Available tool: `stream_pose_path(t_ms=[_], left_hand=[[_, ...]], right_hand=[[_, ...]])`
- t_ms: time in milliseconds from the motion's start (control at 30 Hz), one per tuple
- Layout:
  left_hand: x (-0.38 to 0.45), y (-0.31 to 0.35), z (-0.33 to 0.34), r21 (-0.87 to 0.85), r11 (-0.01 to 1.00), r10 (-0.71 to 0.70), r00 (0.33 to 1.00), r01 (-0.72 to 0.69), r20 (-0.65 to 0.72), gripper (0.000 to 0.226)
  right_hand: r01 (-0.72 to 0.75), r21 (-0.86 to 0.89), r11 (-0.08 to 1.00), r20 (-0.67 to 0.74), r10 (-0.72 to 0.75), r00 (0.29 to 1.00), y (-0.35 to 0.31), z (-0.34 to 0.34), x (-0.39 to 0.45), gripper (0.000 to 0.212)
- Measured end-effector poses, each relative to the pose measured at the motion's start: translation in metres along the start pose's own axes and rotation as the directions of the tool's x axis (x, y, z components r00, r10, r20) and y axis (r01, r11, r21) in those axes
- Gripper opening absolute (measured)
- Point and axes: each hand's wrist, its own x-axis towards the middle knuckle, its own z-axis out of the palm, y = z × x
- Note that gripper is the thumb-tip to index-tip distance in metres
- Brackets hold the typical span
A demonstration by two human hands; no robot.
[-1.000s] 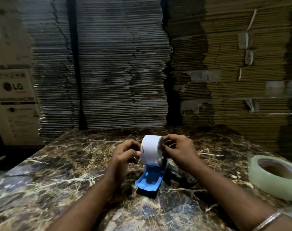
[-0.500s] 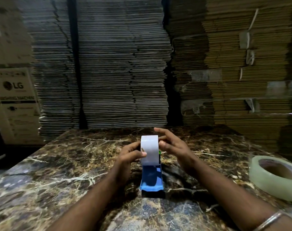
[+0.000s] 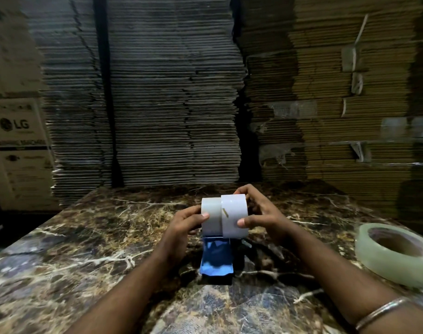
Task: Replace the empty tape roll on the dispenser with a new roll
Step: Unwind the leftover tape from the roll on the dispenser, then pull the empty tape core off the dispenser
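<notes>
The blue dispenser point(image 3: 216, 259) stood on the table point(image 3: 85, 249), handle toward the camera. Left hand point(image 3: 184, 225) gripped its wheel point(image 3: 211, 216); right hand point(image 3: 266, 218) pinched the white core point(image 3: 234, 216), axis running left-right.

Bare marble table point(image 3: 90, 256) left of hands, tape roll point(image 3: 396, 254) lying right, cardboard stacks point(image 3: 172, 97) walling the far edge

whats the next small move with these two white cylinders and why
Probably keep drawing the right hand rightward: it grips the white core, now offset beside the dispenser's hub, which the left hand steadies. The new tape roll waits on the table.
</notes>
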Motion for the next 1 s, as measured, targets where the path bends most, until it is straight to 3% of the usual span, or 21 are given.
stream_pose_path(t_ms=[133, 267, 433, 633, 833, 1000], left_hand=[[0.0, -0.001, -0.001, 0.001, 1.0, -0.021, 1.0, 0.021, -0.012, 0.036], [0.0, 0.0, 0.0, 0.002, 1.0, -0.023, 1.0, 0.023, -0.002, 0.035], [0.001, -0.004, -0.002, 0.011, 1.0, -0.016, 1.0, 0.016, 0.005, 0.035], [0.003, -0.003, -0.003, -0.021, 0.999, -0.034, 0.999, 0.034, 0.0, 0.031], [0.006, -0.006, -0.005, -0.074, 0.996, -0.056, 0.997, 0.052, -0.048, 0.022], [0.008, -0.009, -0.006, -0.067, 0.997, -0.032, 0.996, 0.027, -0.079, 0.026]], right_hand=[[0.003, 0.013, 1.0, -0.108, -0.002, 0.994, 0.002, -0.006, 0.002, 0.07], [-0.124, -0.3, 0.946, -0.279, 0.038, 0.96, 0.0, -0.012, 0.001, 0.068], [-0.375, -0.676, 0.634, -0.529, -0.062, 0.847, 0.0, -0.014, 0.001, 0.068], [-0.512, -0.748, 0.423, -0.566, -0.002, 0.825, 0.012, -0.017, 0.0, 0.064], [-0.513, -0.749, 0.419, -0.54, 0.061, 0.839, 0.02, -0.019, 0.0, 0.054], [-0.45, -0.718, 0.531, -0.518, 0.023, 0.855, 0.025, -0.019, 0.004, 0.061]])
